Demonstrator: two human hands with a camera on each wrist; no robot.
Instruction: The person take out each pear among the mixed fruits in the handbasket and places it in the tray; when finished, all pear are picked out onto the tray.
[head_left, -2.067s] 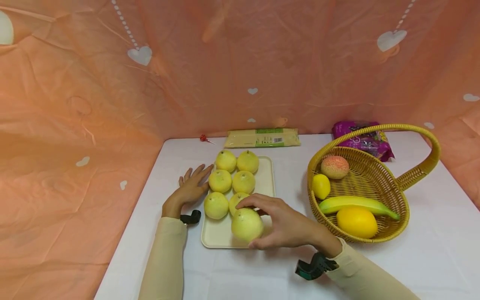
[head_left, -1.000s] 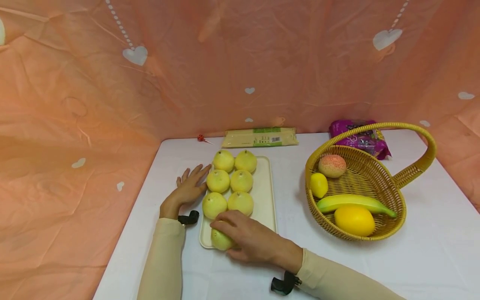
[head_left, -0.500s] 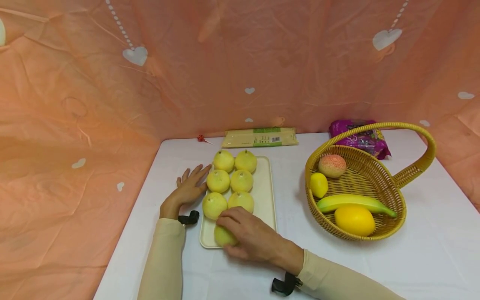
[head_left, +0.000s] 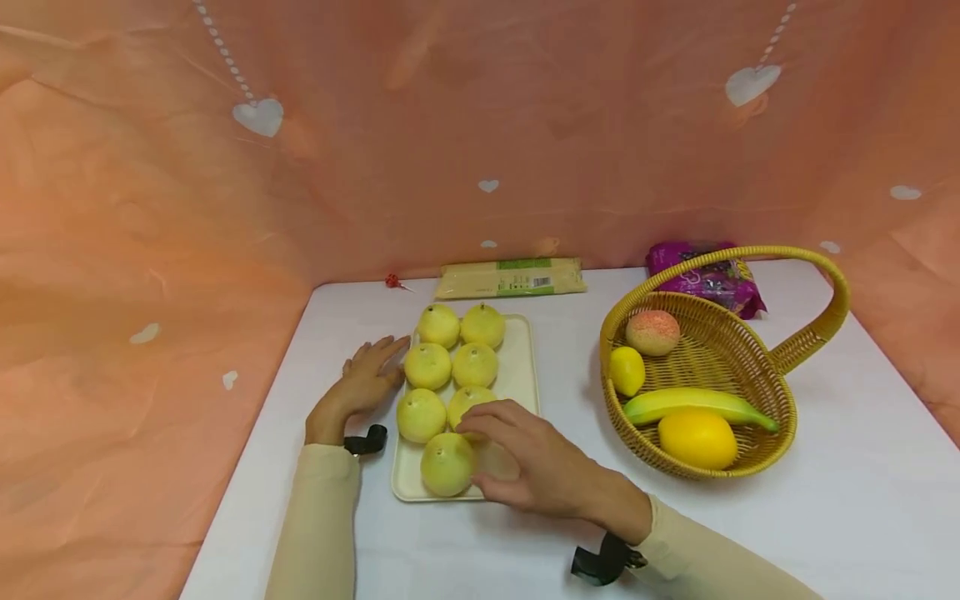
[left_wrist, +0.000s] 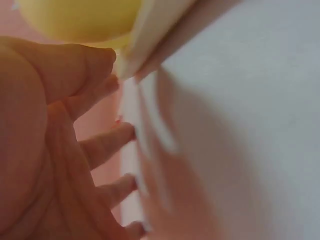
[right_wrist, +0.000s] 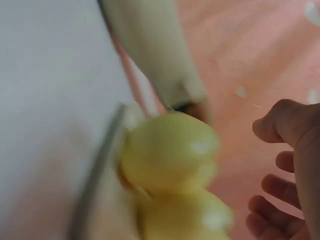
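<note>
On a cream tray point(head_left: 523, 367) sit several round yellow-green fruits with short stems, like pears, in two columns. The nearest pear point(head_left: 447, 465) lies at the tray's front left corner. My right hand point(head_left: 543, 462) is just right of that pear, thumb and fingers spread and holding nothing; in the right wrist view a gap shows between the hand point(right_wrist: 285, 190) and the pear point(right_wrist: 170, 152). My left hand point(head_left: 362, 382) lies along the tray's left side, fingers straight. In the left wrist view its thumb is near or touching the tray's edge point(left_wrist: 152, 35), below a pear point(left_wrist: 82, 17).
A wicker basket point(head_left: 806, 346) at the right holds a peach point(head_left: 652, 332), a lemon point(head_left: 627, 371), a banana point(head_left: 701, 405) and a larger yellow fruit point(head_left: 697, 438). Behind lie a purple packet point(head_left: 708, 283), a beige packet point(head_left: 510, 278) and a small red lollipop-like item point(head_left: 393, 282).
My right hand carried the pear left to the tray's front left corner, let go of it and drew back to the right. The left hand stayed beside the tray.
</note>
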